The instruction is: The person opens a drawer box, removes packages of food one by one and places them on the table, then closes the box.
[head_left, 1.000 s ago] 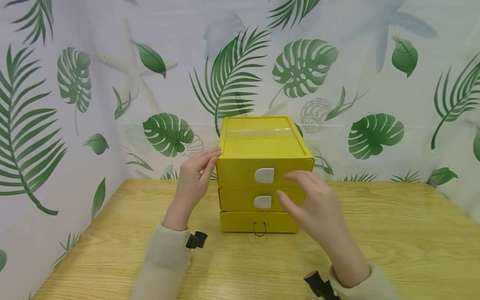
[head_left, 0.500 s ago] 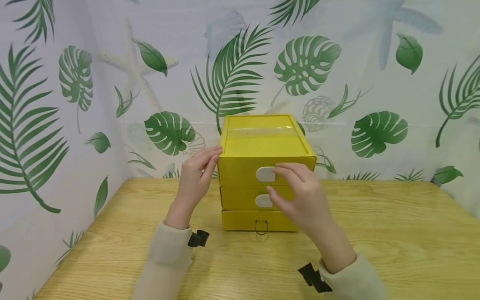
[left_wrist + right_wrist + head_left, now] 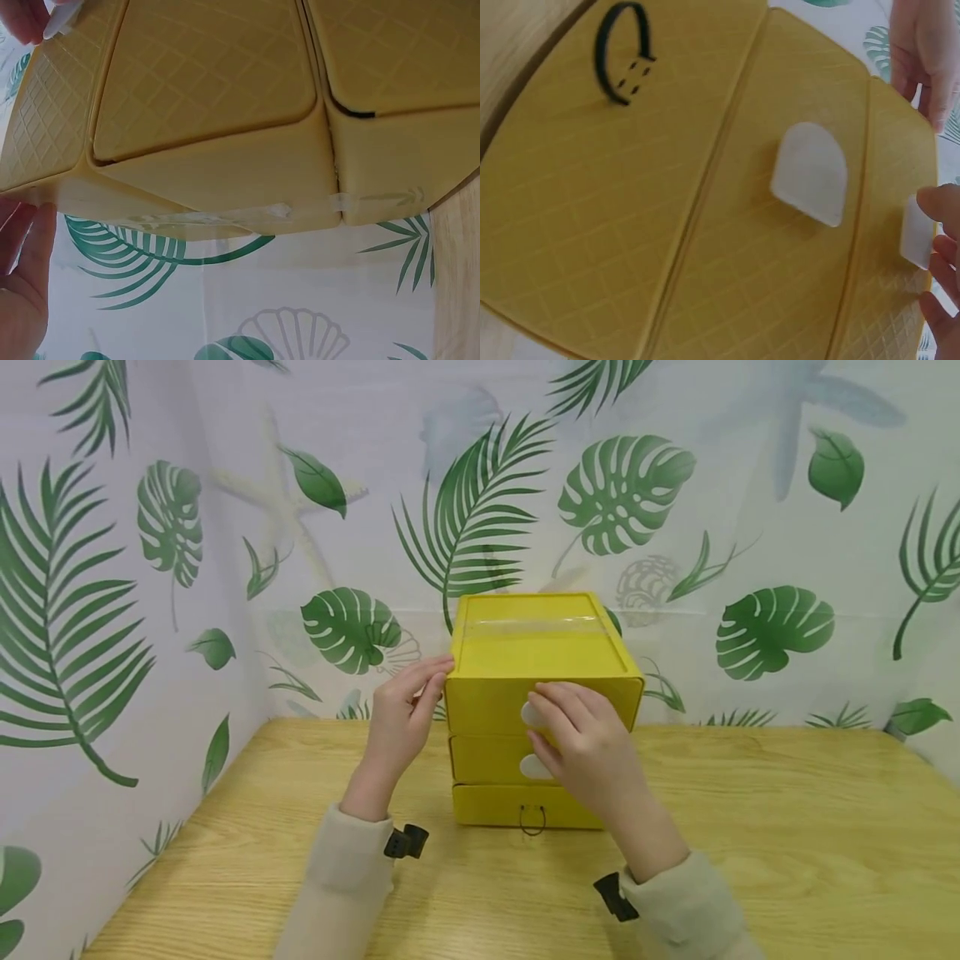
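Head cam: your yellow drawer box (image 3: 540,652) sits upright on the wood table (image 3: 285,835), and all 3 drawers (image 3: 483,760) look closed. Your left hand (image 3: 397,718) has its fingers fairly straight, tips touching the box's top left edge, not gripping anything afaict. Big change vs a sec ago: your right hand (image 3: 596,747) has come in from the right, and its fingers now cover the right part of the top handle (image 3: 529,715). Thumb's between that and the middle handle (image 3: 534,767). So the reach is pretty much done imo, and the job's prob down to getting a proper hold.

Left wrist cam: same deal, left fingers against the box edge. Clear tape (image 3: 217,217) runs along the side, fyi.

Right wrist cam: your thumb and fingers are bent around the outer end of the top handle. Hand's half cut off tho, so can't tell if you're actually pinching it or just touching. Middle handle and the dark ring pull (image 3: 601,56) are untouched rn.
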Motion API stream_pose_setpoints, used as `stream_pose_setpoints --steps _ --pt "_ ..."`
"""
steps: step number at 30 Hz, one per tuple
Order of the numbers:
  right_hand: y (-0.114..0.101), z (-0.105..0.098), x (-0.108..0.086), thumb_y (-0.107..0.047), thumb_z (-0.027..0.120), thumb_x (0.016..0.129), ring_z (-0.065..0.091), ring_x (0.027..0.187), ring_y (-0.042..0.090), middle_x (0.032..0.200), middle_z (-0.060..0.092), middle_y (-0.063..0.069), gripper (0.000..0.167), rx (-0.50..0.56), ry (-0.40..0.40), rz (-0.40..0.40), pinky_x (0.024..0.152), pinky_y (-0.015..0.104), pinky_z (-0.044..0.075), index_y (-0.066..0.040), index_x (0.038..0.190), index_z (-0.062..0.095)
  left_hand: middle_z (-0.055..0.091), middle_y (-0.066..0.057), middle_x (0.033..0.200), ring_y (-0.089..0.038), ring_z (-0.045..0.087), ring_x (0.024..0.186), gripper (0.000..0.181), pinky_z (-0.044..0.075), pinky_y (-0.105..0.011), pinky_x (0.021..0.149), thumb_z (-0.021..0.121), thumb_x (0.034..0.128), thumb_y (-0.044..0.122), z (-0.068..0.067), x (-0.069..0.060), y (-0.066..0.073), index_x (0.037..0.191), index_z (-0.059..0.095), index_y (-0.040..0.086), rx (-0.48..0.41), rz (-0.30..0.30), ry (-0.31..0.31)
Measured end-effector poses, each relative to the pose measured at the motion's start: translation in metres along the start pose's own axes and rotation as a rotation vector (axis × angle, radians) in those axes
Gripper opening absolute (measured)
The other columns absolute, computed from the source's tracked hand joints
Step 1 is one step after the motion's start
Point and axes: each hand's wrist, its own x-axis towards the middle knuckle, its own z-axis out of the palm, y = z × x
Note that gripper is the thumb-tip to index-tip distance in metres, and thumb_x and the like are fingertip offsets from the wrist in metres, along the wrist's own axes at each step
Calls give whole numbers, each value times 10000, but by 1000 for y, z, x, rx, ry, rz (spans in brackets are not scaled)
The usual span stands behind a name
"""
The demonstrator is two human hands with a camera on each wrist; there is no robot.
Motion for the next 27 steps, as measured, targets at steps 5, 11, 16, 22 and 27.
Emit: stream_pose_setpoints --steps 5,11,16,22,27 --pt "3 5 -5 -33 736 673 543 911 330 993 596 186 390 -42 -28 -31 814 412 454 69 1026 607 609 -162 1048 -229 610 844 185 516 -204 575 507 887 15 1 -1 1 992 636 -66 -33 -42 16" --pt "3 10 -9 -80 596 836 545 897 319 982 597 176 243 -95 -17 -60 801 391 461 71 1025 613 609 -165 1041 -234 604 860 188 515 -209 550 504 891 19 5 -2 3 993 631 -74 -33 -48 40" --pt "2 12 -10 -133 441 930 546 892 317 977 594 178 284 -114 4 -63 796 375 468 76 1016 614 613 -163 1034 -230 608 843 185 515 -219 538 510 888 20 6 -2 3 987 634 -74 -22 -49 56" --pt "2 13 -11 -92 487 904 542 897 319 981 589 181 240 -106 9 -57 803 359 470 80 1019 608 613 -158 1040 -222 607 861 191 516 -216 551 511 889 26 6 -2 3 997 635 -69 -37 -71 59" --pt "1 14 -12 -66 506 887 539 900 321 983 588 186 226 -95 15 -59 803 349 472 87 1021 604 614 -159 1039 -222 604 877 191 516 -212 557 509 889 24 6 -3 3 997 636 -70 -38 -69 59"
